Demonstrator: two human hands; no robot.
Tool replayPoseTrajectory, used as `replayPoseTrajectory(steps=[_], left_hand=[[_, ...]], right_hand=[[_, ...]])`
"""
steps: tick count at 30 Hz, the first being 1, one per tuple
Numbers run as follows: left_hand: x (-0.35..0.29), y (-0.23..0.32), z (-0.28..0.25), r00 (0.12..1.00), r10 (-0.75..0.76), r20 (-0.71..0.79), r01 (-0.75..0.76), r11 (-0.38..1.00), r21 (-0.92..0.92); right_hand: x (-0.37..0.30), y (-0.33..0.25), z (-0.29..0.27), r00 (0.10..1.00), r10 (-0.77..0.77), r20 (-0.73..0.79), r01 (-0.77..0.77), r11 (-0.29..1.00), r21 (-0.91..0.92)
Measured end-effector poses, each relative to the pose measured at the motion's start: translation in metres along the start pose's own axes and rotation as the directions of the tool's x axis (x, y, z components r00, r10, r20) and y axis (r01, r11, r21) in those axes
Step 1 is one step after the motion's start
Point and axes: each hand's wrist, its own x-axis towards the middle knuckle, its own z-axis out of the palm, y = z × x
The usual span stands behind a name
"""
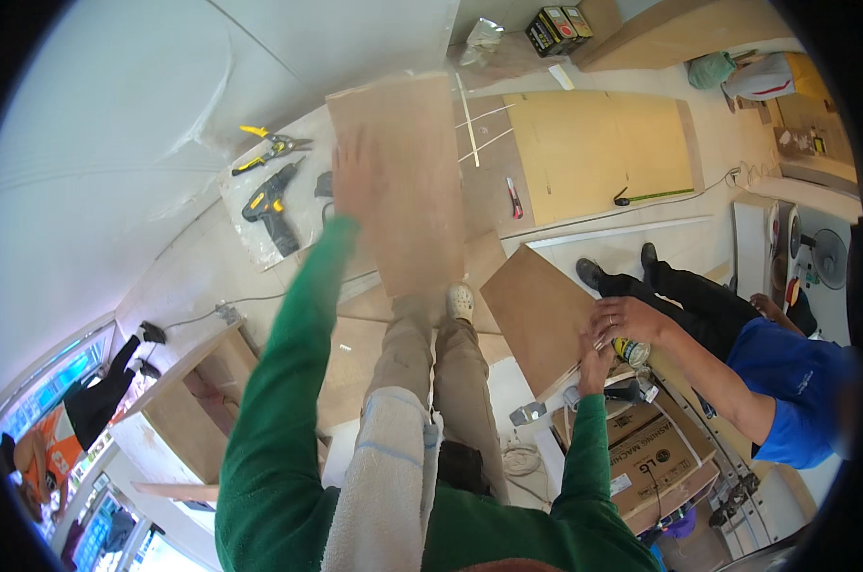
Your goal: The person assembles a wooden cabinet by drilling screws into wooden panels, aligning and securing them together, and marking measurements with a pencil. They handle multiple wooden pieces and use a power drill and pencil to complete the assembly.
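My left hand [358, 181], in a green sleeve, is against the left side of a long brown board [412, 181]. Motion smears its fingers, so their grip cannot be made out. The board's near end reaches my feet. My right hand [595, 367] is closed at the right edge of a second brown board [538, 310], which lies tilted. Another person's hand [632, 319], from a blue sleeve, is right beside my right hand and partly covers its fingers. Near them are a yellow-labelled container [632, 351] and a hammer-like tool head [527, 414].
Left of the long board lie a cordless drill [275, 210] and yellow-handled snips [271, 150]. A red utility knife [514, 198] lies beside a pale yellow panel [598, 153] with a tape measure [623, 198]. A cardboard box [656, 453] stands right of me; cables cross the floor.
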Motion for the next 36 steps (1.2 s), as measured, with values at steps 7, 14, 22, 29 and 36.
replayPoseTrajectory(steps=[7, 14, 22, 29, 36], left_hand=[[0.207, -0.057, 0.036, 0.882, 0.133, 0.452, -0.161, 0.987, 0.024], [0.233, -0.097, 0.105, 0.744, 0.124, 0.657, -0.177, 0.984, 0.014], [0.227, -0.051, -0.012, 0.428, 0.295, 0.854, 0.312, 0.839, -0.446], [0.090, 0.063, -0.108, 0.680, 0.268, 0.682, -0.188, 0.963, -0.191], [0.004, 0.141, -0.150, 0.704, 0.464, 0.537, -0.338, 0.885, -0.321]], right_hand=[[-0.015, 0.026, 0.011, 0.993, 0.115, -0.013, -0.114, 0.991, 0.073], [-0.015, 0.035, 0.006, 0.988, 0.113, -0.105, -0.116, 0.993, -0.024], [-0.034, -0.006, -0.005, 0.988, -0.001, -0.153, -0.029, 0.981, -0.193], [-0.044, -0.031, -0.023, 0.988, 0.082, -0.132, -0.117, 0.950, -0.288], [-0.056, -0.053, -0.053, 0.994, -0.070, -0.080, 0.029, 0.902, -0.430]])
